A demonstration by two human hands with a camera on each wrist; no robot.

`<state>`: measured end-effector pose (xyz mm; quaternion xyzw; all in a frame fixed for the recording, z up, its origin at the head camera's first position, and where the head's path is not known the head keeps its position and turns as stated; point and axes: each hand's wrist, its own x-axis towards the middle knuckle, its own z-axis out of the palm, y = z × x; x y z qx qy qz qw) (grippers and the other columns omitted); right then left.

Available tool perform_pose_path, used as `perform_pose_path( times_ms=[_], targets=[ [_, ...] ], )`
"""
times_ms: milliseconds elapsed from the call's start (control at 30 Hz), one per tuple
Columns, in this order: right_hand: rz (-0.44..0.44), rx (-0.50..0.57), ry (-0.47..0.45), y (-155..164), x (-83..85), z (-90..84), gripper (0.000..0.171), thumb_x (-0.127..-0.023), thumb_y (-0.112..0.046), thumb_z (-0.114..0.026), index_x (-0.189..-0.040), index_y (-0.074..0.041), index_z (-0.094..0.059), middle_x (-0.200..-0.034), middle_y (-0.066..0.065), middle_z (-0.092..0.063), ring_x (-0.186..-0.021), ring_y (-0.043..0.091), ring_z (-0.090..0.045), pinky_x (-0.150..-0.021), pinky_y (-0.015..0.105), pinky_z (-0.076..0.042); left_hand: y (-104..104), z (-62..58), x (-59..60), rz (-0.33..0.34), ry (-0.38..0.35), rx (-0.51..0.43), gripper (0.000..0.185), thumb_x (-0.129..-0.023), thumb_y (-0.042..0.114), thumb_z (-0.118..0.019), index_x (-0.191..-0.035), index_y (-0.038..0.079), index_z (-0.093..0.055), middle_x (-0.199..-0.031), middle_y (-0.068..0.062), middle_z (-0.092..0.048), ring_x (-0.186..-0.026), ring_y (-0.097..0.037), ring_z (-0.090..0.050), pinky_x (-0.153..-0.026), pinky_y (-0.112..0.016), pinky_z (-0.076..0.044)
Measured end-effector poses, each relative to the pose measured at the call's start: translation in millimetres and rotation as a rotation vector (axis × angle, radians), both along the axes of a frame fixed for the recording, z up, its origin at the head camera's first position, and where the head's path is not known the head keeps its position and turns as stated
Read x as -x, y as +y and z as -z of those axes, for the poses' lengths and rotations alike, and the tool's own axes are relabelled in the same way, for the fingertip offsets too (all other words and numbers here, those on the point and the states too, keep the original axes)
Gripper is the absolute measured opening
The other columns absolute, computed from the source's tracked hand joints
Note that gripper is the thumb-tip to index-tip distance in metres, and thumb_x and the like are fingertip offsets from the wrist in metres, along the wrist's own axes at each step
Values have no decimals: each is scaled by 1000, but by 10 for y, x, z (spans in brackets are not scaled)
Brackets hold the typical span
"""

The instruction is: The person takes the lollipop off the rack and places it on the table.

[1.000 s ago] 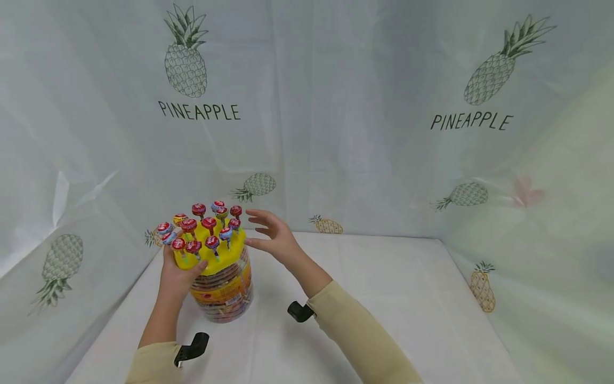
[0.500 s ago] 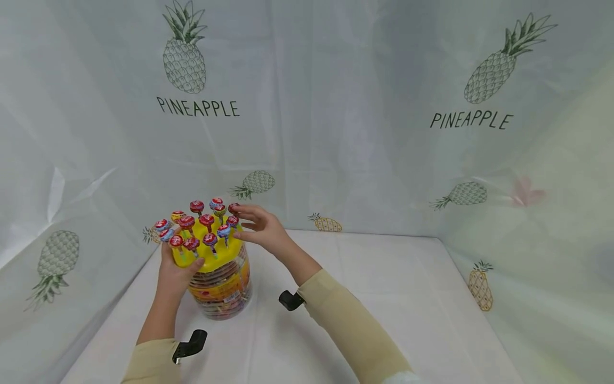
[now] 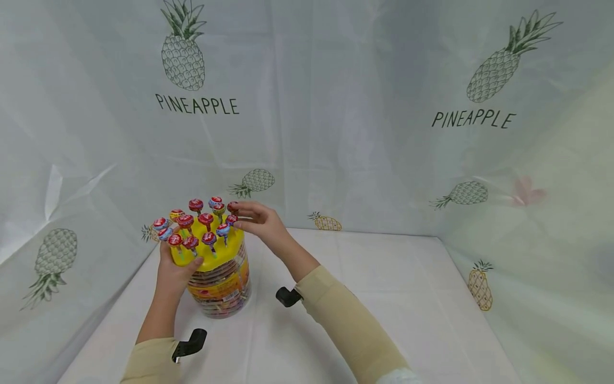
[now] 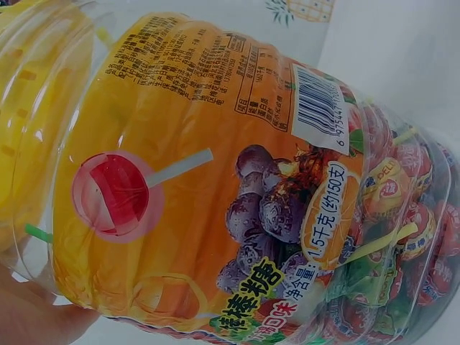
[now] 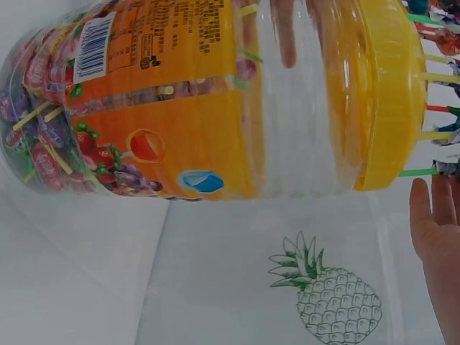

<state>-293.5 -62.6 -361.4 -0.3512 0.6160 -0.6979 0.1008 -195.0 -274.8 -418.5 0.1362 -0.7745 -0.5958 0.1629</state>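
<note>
A clear plastic jar with an orange label, filled with wrapped lollipops, stands upright on the table. Its yellow lid carries several lollipops stuck in by their sticks, heads up. My left hand grips the lid from the left, thumb on the near side; its other fingers are largely hidden. At the lid's right rim my right hand holds a dark red lollipop with its fingertips, the thumb lower beside another one. In the right wrist view, those fingers reach a green-stick lollipop.
White cloth covers the table. A pale curtain printed with pineapples hangs behind and at both sides. Black wrist cameras sit on the left sleeve and the right sleeve.
My right hand has moved left from beside the lid onto the lollipops at its right rim, and its fingers have closed in. The left hand keeps its grip; the view shifted slightly.
</note>
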Motion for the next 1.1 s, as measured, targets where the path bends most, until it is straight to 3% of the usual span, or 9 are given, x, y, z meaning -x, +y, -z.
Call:
perform_pose_path(
  times_ms=[167,400,700,933,1100],
  targets=[
    [12,10,17,-11,16,-28,33,-96,-8,-61,-129,-3,-62,-130,6,-60,-117,15,-56,-98,32,-47,-3,-7,-3,1,6,-8,95,-90,13,-70,-155,35,-4,-156,-16,-25,-140,-38,-29,-111,-52,-27],
    [27,42,7,-39,41,-49,29,-97,3,-53,-125,2,-63,-125,9,-63,-113,16,-60,-95,31,-49,-4,-10,-16,-4,0,4,97,-89,19,-71,-155,32,-2,-156,-17,-25,-140,-39,-29,-111,-53,-27],
    [114,75,13,-111,116,-92,20,-92,2,-63,-111,2,-71,-114,6,-69,-102,16,-67,-91,30,-52,18,7,-8,-11,-7,3,96,-89,14,-71,-155,33,-3,-156,-17,-25,-140,-39,-28,-111,-54,-27],
    [172,117,-18,-56,119,-113,24,-88,4,-67,-111,0,-71,-108,7,-71,-98,18,-67,-87,32,-54,17,21,5,-9,0,1,96,-88,21,-73,-155,35,-5,-156,-15,-25,-140,-38,-29,-111,-53,-27],
    [193,147,-48,66,123,-13,28,-87,5,-68,-114,-2,-70,-112,6,-68,-100,21,-66,-87,34,-54,1,19,0,-13,17,12,95,-88,26,-73,-155,34,-5,-157,-16,-24,-140,-38,-29,-111,-54,-27]
  ],
)
